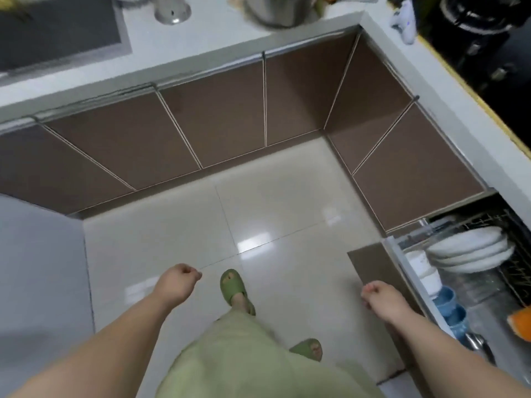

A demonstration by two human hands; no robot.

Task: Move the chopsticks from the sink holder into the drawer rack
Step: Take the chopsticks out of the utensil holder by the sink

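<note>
The pulled-out drawer rack (pixel 402 254) shows at the lower right, its brown front panel (pixel 373 271) toward the floor. Inside stand white plates (pixel 471 251), blue cups (pixel 449 305) and a white container (pixel 422 265). My right hand (pixel 379 295) hangs just left of the drawer front, fingers curled with nothing in them. My left hand (pixel 176 281) hangs over the floor, likewise curled and holding nothing. The dark sink (pixel 57 33) lies at the top left. No chopsticks or sink holder can be made out.
A white counter (pixel 218 41) wraps around brown cabinet doors (pixel 218 122). A metal pot (pixel 278 10) and a metal cylinder base (pixel 172 10) stand on it. A black appliance (pixel 482 33) sits top right. My green slippers (pixel 232 285) are on the glossy beige floor (pixel 258 211).
</note>
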